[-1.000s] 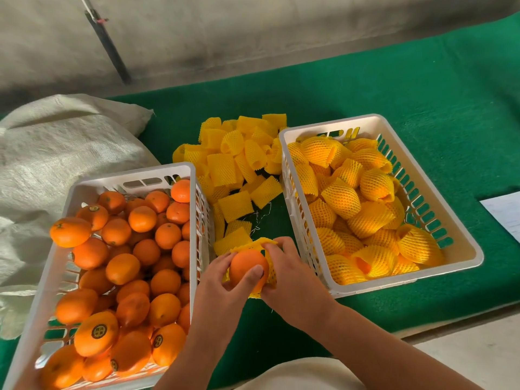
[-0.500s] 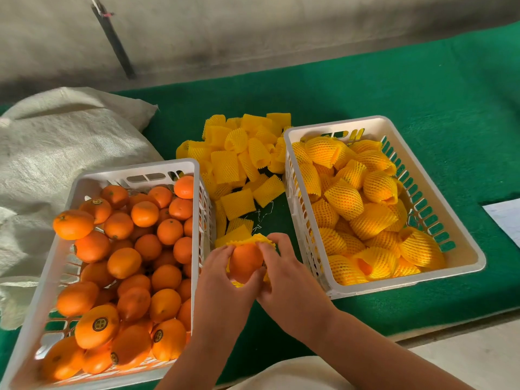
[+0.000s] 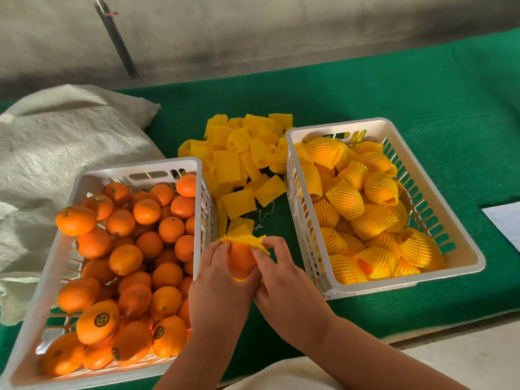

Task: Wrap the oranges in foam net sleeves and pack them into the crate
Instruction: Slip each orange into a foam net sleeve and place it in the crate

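Observation:
Between the two crates, my left hand (image 3: 222, 280) and my right hand (image 3: 284, 280) both grip one orange (image 3: 240, 261). A yellow foam net sleeve (image 3: 247, 240) is stretched over its far side, pinched by fingers of both hands. The near face of the orange is bare. A white crate (image 3: 140, 168) on the left holds several bare oranges (image 3: 146, 243). The white crate (image 3: 467, 249) on the right holds several oranges wrapped in yellow sleeves (image 3: 365, 218).
A loose pile of empty yellow sleeves (image 3: 239, 161) lies on the green mat (image 3: 394, 88) behind my hands. A pale woven sack (image 3: 56, 147) sits at far left. A white paper (image 3: 506, 223) lies at the right edge.
The sleeve has been pulled further over the top of the orange, and both hands have shifted slightly around it. The crates have not moved.

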`<state>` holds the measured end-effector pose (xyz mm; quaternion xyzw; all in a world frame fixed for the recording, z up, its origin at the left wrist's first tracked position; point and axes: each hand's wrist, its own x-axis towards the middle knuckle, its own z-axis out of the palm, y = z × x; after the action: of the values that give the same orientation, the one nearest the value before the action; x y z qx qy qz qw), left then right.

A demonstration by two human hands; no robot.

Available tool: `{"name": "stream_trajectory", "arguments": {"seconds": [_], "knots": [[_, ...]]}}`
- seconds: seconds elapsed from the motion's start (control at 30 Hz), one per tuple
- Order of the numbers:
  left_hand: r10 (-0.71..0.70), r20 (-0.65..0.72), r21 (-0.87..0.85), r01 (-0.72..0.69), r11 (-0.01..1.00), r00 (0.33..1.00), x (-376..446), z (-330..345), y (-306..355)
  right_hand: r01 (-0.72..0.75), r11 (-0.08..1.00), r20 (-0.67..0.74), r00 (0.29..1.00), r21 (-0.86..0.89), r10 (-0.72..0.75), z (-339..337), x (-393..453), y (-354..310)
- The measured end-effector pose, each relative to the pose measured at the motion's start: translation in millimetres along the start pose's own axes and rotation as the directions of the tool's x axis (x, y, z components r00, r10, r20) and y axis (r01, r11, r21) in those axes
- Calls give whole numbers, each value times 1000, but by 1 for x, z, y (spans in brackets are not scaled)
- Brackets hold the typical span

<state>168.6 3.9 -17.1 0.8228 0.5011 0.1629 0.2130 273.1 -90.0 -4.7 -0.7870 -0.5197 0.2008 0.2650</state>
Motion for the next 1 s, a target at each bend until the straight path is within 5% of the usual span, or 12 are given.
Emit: {"name": "stream_trajectory", "arguments": {"seconds": [0.23,0.37,0.57,0.77,1.0], "knots": [[-45,-48,-121,39,992,998,4,-6,-17,141,967,-9,990,211,-142,-19,-5,4],[-55,-54,-207,43,977,997,5,-10,-28,6,881,-168,982,472,83,-25,-2,6],[30,-106,-193,-51,980,994,-2,-12,-14,-212,855,114,977,473,179,-24,18,-5],[160,-121,-74,-169,983,980,-9,-11,3,-207,856,-45,965,474,258,-16,23,-15],[93,-75,-155,-103,982,993,-14,-13,14,-304,815,-108,908,493,404,-8,25,-7]]}}
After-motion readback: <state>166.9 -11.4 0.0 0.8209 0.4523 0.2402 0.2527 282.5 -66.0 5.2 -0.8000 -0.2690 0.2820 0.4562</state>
